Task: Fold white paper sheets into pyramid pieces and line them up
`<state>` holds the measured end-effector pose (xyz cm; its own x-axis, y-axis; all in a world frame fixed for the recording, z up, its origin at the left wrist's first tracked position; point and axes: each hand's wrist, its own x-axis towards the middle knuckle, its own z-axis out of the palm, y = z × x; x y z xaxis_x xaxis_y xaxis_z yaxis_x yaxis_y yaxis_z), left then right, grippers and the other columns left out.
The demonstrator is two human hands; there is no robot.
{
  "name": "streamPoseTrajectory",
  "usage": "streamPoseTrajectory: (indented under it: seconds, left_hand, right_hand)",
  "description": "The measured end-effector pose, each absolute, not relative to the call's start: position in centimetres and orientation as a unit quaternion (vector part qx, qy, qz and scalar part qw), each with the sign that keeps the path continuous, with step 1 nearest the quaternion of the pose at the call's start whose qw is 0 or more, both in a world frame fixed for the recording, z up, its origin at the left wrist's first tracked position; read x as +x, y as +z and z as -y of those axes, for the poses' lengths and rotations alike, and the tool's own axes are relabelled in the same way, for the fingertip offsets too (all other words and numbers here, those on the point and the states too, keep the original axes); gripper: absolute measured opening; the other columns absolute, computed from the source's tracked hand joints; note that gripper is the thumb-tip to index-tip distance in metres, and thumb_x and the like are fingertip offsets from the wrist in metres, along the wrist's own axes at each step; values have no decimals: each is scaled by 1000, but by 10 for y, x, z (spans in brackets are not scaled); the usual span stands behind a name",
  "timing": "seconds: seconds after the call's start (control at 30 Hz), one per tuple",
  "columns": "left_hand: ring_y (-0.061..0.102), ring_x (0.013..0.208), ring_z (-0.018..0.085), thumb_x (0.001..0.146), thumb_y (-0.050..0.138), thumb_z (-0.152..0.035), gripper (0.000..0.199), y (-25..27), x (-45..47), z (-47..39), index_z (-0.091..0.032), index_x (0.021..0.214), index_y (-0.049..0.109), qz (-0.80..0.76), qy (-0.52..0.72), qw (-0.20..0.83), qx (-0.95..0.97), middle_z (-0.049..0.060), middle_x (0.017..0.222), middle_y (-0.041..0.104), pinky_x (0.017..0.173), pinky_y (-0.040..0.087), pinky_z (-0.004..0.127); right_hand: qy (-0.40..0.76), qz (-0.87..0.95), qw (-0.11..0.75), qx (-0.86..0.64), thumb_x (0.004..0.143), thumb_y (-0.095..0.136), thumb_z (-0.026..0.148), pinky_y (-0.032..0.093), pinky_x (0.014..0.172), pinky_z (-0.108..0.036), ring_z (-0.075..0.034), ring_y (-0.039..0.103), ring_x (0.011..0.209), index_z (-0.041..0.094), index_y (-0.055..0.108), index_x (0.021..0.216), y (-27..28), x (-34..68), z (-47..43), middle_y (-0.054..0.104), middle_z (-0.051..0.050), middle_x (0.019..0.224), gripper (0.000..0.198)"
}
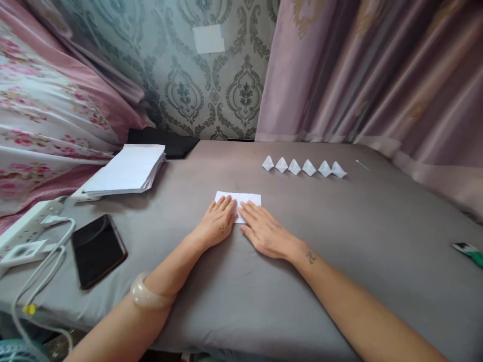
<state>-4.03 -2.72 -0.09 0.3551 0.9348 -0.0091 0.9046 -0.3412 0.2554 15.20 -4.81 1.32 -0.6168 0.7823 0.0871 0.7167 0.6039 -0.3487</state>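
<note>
A folded white sheet of paper lies flat on the grey cloth surface in front of me. My left hand rests on its left part, fingers stretched out and pointing away from me. On the right part lies my right hand, palm down, its fingers also extended and the thumb a little apart. Both hands press on the sheet and cover much of its near side. Beyond them, toward the back right, several small folded paper shapes with pointed tops stand in a row.
A stack of white paper lies at the back left by a black item. Nearer, a dark phone sits beside a white power strip with cables. A thin white stick and a green-ended object lie at the right.
</note>
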Motion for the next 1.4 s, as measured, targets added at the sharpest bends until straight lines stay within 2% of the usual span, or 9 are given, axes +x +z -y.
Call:
streamPoseTrajectory:
  seconds: [0.17,0.33,0.5,0.63,0.77,0.97,1.13,1.27,1.4]
  left_hand:
    - [9,147,30,98,23,-44,59,9,-39,33,-20,152,23,-608,-6,103,788,12,159,13,117,15,51]
    - [6,147,31,97,21,-47,59,12,-47,28,-26,152,19,-641,-31,126,757,10,160,10,116,13,53]
    - [18,145,37,97,27,-43,56,12,-72,15,-26,150,30,-686,-21,105,720,18,156,23,112,22,56]
    - [35,137,39,95,36,-35,45,14,-80,14,-18,132,55,-685,64,-9,726,22,144,44,107,26,60]
    - [56,118,27,95,42,-38,33,16,-66,18,-21,112,64,-539,247,-75,802,13,126,61,104,36,47]
    - [61,110,24,90,54,-44,35,14,-46,25,-21,115,63,-371,246,38,895,10,118,67,98,43,40]
    - [66,92,21,91,54,-37,25,28,-42,35,-21,100,71,-439,387,171,793,4,98,73,86,48,33]
    - [66,74,18,82,64,-48,34,46,-33,40,-16,93,69,-471,561,442,517,3,82,71,69,53,28]
    - [69,82,19,81,67,-36,29,50,-25,36,-13,99,65,-421,569,609,358,8,90,72,79,56,33]
  right_hand:
    - [182,886,73,-420,99,22,46,12,120,-44,-23,14,147,10,30,149,20,150,55,23,-11,157,62]
    - [191,875,111,-430,98,37,38,28,115,-39,-22,35,140,18,56,133,33,167,50,42,-9,149,44]
    - [223,875,120,-413,94,49,29,43,101,-36,-22,50,127,25,69,112,40,187,41,55,-5,138,27]
    - [171,892,123,-401,94,48,23,46,92,-33,-20,57,115,25,70,104,37,188,39,64,-5,124,24]
    - [101,909,125,-384,95,42,16,45,87,-32,-18,61,102,21,67,100,34,183,41,67,-8,109,27]
    - [3,905,190,-380,91,39,7,45,91,-35,-20,61,100,14,63,102,35,174,43,67,-12,108,27]
    - [31,820,409,-399,96,42,27,40,104,-39,-21,52,121,21,56,118,47,170,46,59,-11,128,27]
    - [198,649,547,-489,91,50,46,46,99,-39,-22,57,117,20,45,129,53,172,41,60,-15,125,46]
    - [471,544,471,-511,88,49,56,55,75,-34,-21,68,88,18,46,125,45,166,35,70,-11,98,53]
